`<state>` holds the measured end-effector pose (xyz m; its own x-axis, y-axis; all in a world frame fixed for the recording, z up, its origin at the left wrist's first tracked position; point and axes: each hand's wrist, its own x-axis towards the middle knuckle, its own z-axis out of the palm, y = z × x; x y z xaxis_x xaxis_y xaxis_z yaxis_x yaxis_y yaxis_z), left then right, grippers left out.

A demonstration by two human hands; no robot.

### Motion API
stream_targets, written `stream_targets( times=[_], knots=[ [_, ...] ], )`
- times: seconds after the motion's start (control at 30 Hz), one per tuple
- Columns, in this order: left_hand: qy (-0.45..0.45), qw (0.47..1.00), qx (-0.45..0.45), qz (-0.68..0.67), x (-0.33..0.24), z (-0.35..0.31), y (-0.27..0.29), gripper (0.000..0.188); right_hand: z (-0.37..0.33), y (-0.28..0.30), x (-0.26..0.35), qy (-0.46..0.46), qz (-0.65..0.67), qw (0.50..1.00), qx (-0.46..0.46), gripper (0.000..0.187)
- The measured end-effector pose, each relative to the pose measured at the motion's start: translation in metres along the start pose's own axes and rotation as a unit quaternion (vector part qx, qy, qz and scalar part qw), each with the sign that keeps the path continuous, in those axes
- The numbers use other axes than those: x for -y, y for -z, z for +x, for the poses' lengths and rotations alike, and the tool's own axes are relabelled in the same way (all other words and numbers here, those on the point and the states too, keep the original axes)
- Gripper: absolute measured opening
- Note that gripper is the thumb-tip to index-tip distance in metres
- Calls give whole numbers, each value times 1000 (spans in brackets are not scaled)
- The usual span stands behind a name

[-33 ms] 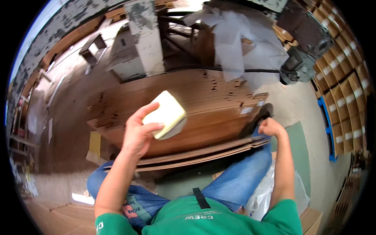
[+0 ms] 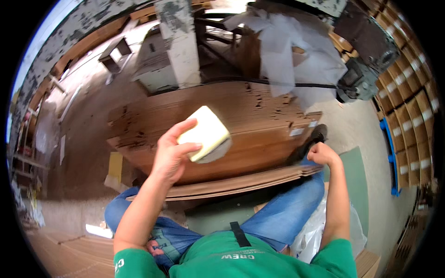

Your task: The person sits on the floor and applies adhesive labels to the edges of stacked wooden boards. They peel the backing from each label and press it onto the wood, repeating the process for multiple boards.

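My left hand [image 2: 170, 155] is raised over the cardboard, its thumb and fingers closed on a pale yellow block [image 2: 204, 132] with a dark line and a greyish underside along its lower right edge. Whether it is a sponge or a pad of paper, I cannot tell. My right hand [image 2: 323, 154] is closed, with bent fingers, just above the right end of the upright cardboard sheets [image 2: 241, 184]; whatever its fingers may hold is hidden. Beyond these sheets lies a large stack of flat brown cardboard [image 2: 222, 104], its far surface torn in spots.
A white peeling post [image 2: 178, 44] and crumpled translucent wrap [image 2: 296, 55] stand behind the stack. Boxes [image 2: 415, 116] rise on a blue pallet [image 2: 390, 155] at the right. A plastic bag [image 2: 308, 231] is by my right thigh, a yellow piece [image 2: 115, 167] at the left.
The edges of the upright cardboard sheets have drawn closer together. My left hand appears slightly farther right with the yellow block, as the whole view shifts a little. My right hand stays closed.
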<state>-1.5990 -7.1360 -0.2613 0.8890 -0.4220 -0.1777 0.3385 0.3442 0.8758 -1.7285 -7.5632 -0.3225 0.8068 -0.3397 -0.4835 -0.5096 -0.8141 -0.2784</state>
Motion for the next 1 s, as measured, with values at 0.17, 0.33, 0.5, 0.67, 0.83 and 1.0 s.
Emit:
stream_targets(
  times=[0.17, 0.33, 0.5, 0.67, 0.83, 1.0],
  knots=[
    [68, 995, 48, -58, 22, 13, -18, 50, -31, -36, 128, 301, 390, 869, -44, 38],
    [50, 996, 24, -65, 45, 22, -23, 36, -25, -73, 173, 293, 515, 780, 201, 23],
    [24, 1000, -12, -5, 73, 23, -12, 29, -34, -74, 177, 245, 601, 740, 179, 21],
    [78, 993, 84, -15, 65, 9, -22, 39, -24, -84, 167, 277, 589, 755, 82, 19],
    [79, 984, 94, 127, 70, 4, -22, 40, -27, -84, 165, 256, 577, 775, 23, 24],
    [74, 982, 104, 139, 71, 2, -28, 40, -52, -65, 187, 430, 187, 806, -361, 34]
  ],
)
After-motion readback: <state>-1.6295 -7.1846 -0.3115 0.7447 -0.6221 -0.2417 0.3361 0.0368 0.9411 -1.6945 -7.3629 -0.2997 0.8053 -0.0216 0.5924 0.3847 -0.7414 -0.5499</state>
